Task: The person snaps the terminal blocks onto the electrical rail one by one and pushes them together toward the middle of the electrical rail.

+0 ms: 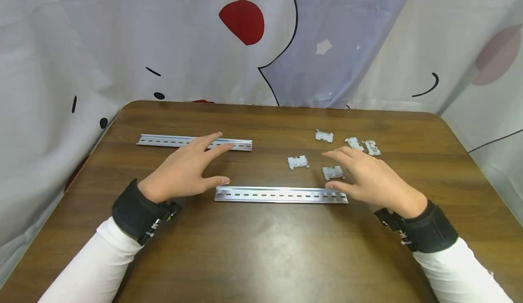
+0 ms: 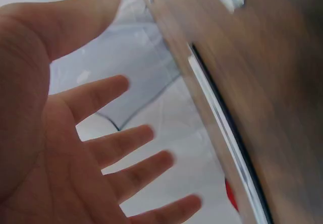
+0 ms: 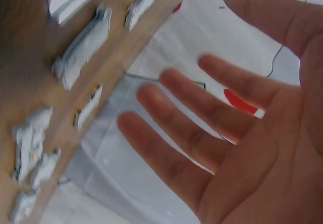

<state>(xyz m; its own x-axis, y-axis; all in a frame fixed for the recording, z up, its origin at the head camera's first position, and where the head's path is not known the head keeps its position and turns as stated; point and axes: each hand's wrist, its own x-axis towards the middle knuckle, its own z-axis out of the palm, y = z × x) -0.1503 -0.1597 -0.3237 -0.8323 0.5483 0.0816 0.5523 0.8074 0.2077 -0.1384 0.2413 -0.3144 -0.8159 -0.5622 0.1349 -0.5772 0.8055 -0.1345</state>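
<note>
My left hand [image 1: 185, 169] hovers over the table with fingers spread, between two slotted metal DIN rails. The near rail [image 1: 282, 195] lies crosswise, its left end close to my left thumb. Farther back, the other rail [image 1: 163, 140] is partly hidden behind my left fingers; it also appears as a bright strip [image 2: 227, 128] in the left wrist view. My right hand [image 1: 369, 178] hangs over the near rail's right end, fingers extended and holding nothing. Just beyond that thumb sits a grey terminal block [image 1: 333, 172], also seen in the right wrist view among several blurred blocks [image 3: 83, 47].
More grey terminal blocks lie farther back: one left of my right hand [image 1: 298, 162], one toward the rear [image 1: 324, 136], and a close pair [image 1: 372, 147] beyond my right fingers. A printed curtain [image 1: 196, 44] hangs behind the wooden table [image 1: 273, 248].
</note>
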